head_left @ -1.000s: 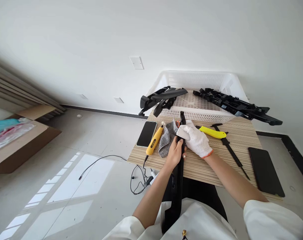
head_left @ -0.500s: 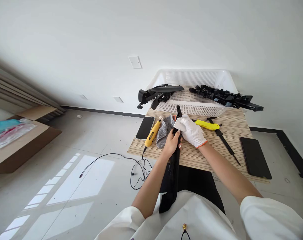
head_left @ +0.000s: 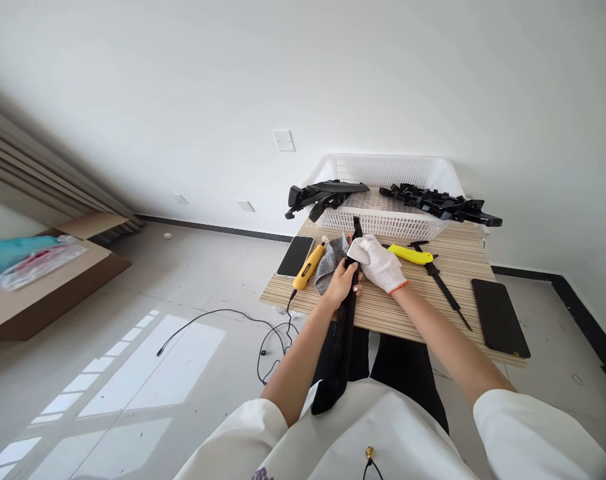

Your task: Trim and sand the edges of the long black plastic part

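My bare left hand (head_left: 341, 285) is closed around a long black plastic trim piece (head_left: 345, 340), which runs from the table down to my lap. My right hand (head_left: 383, 264), in a white knit glove with an orange cuff edge, pinches a small flat white piece (head_left: 357, 253) against the trim's upper part. I cannot tell what the white piece is made of. Just left of my hands lies a grey cloth (head_left: 325, 268), with a yellow corded pen-shaped tool (head_left: 309, 268) beside it. A yellow-handled knife (head_left: 411, 255) rests right of my glove.
A white plastic basket (head_left: 377, 223) at the back holds black plastic parts (head_left: 443, 202) that jut over its sides. Black calipers (head_left: 443, 288) and a dark phone (head_left: 501, 317) lie right, another phone (head_left: 296, 256) left. A cable (head_left: 223, 311) trails on the floor.
The camera view has shifted slightly, so the table and basket sit a little lower. Both hands keep their hold, with the white piece still at the trim's upper part.
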Available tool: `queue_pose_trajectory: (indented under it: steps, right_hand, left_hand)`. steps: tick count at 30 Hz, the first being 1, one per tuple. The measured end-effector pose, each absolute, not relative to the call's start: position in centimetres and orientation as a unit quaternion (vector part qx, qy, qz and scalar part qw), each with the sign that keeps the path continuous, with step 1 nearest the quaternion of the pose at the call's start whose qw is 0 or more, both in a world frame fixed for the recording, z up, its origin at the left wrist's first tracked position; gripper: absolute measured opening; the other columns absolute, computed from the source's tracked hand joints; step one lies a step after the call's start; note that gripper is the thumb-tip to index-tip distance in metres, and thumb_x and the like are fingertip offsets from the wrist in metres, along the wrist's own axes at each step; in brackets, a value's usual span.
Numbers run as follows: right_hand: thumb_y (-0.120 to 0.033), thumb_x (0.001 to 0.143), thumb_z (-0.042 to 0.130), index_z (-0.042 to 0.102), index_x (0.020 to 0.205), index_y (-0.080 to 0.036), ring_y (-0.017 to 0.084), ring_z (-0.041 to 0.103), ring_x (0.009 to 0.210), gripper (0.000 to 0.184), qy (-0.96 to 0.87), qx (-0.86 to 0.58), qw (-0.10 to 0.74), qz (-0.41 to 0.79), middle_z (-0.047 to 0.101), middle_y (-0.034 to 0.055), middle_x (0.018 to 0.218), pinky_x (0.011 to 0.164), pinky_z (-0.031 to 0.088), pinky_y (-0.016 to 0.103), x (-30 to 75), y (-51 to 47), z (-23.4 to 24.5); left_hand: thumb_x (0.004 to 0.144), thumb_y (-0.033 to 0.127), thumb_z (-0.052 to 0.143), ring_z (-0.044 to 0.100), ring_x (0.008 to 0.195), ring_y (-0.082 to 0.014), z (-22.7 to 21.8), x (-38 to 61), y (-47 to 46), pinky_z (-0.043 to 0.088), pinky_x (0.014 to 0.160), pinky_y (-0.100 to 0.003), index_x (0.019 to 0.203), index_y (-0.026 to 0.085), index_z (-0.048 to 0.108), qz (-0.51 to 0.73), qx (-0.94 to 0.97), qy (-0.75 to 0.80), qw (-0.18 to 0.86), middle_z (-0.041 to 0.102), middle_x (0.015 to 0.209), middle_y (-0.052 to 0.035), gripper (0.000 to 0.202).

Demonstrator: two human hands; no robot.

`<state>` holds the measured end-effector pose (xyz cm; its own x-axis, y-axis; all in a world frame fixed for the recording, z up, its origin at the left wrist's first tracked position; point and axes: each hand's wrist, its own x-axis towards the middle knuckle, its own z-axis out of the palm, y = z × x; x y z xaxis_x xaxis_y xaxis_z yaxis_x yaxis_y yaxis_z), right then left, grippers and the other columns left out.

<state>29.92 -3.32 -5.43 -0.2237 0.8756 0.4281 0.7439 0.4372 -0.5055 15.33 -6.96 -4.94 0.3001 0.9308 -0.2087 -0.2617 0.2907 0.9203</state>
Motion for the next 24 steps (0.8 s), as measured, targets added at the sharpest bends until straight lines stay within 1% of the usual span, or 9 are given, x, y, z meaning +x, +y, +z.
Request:
queue_pose_trajectory:
  steps: [3,6,11,16,19,21,24]
  right_hand:
    - [-0.029,0.092,0.059,0.055,0.132,-0.024,0.02,0.067,0.102,0.041,-0.771,-0.526,0.343,0.107,0.058,0.0087,0.135,0.09,0.053,0.031,29.85,-3.36,-5.48]
    - [-0.03,0.092,0.059,0.055,0.132,-0.026,0.02,0.068,0.101,0.04,-0.769,-0.531,0.337,0.112,0.058,0.0078,0.135,0.087,0.053,0.031,29.83,-3.26,-5.5]
    - [-0.028,0.088,0.061,0.054,0.133,-0.027,0.022,0.067,0.103,0.045,-0.776,-0.526,0.329,0.117,0.056,0.0074,0.138,0.088,0.055,0.033,29.83,-2.87,-5.57]
    - [-0.026,0.088,0.059,0.053,0.134,-0.027,0.023,0.066,0.107,0.046,-0.779,-0.522,0.329,0.115,0.053,0.008,0.141,0.088,0.055,0.035,29.81,-2.78,-5.55]
    - [-0.025,0.088,0.059,0.052,0.135,-0.027,0.023,0.066,0.107,0.047,-0.778,-0.52,0.331,0.121,0.054,0.008,0.141,0.09,0.055,0.036,29.82,-2.86,-5.44]
    - [-0.025,0.088,0.058,0.051,0.135,-0.027,0.022,0.066,0.109,0.047,-0.777,-0.517,0.337,0.125,0.055,0.0076,0.14,0.091,0.055,0.035,29.85,-2.92,-5.35]
    - [-0.027,0.09,0.057,0.052,0.134,-0.026,0.022,0.066,0.107,0.045,-0.775,-0.517,0.34,0.127,0.055,0.0073,0.139,0.09,0.055,0.035,29.87,-3.05,-5.21]
  left_hand:
    - [0.081,0.045,0.063,0.036,0.035,-0.0032,-4.99,15.25,-6.76,0.035,0.037,-0.017,0.091,0.025,0.034,0.425,0.404,0.407,0.7,0.05,0.063,0.0101,0.036]
    - [0.081,0.044,0.062,0.037,0.035,-0.0036,-4.95,15.26,-6.71,0.034,0.037,-0.017,0.091,0.026,0.034,0.425,0.389,0.41,0.707,0.05,0.063,0.0101,0.035]
    - [0.083,0.044,0.061,0.04,0.036,-0.0049,-4.67,15.49,-6.93,0.037,0.038,-0.018,0.092,0.026,0.035,0.437,0.382,0.425,0.695,0.051,0.062,0.0096,0.033]
    - [0.085,0.049,0.061,0.043,0.038,-0.0052,-4.58,15.57,-7.13,0.04,0.04,-0.019,0.093,0.025,0.038,0.44,0.384,0.429,0.689,0.052,0.064,0.0088,0.034]
    - [0.086,0.055,0.061,0.043,0.038,-0.0051,-4.63,15.54,-7.13,0.04,0.04,-0.019,0.094,0.025,0.039,0.438,0.388,0.428,0.689,0.052,0.064,0.0086,0.038]
    - [0.086,0.059,0.062,0.043,0.038,-0.0047,-4.71,15.5,-7.1,0.04,0.04,-0.019,0.094,0.025,0.039,0.437,0.39,0.425,0.69,0.051,0.064,0.0088,0.042]
    - [0.083,0.061,0.065,0.042,0.038,-0.0042,-4.84,15.38,-7.06,0.04,0.04,-0.019,0.093,0.025,0.038,0.436,0.39,0.41,0.7,0.051,0.064,0.0095,0.046]
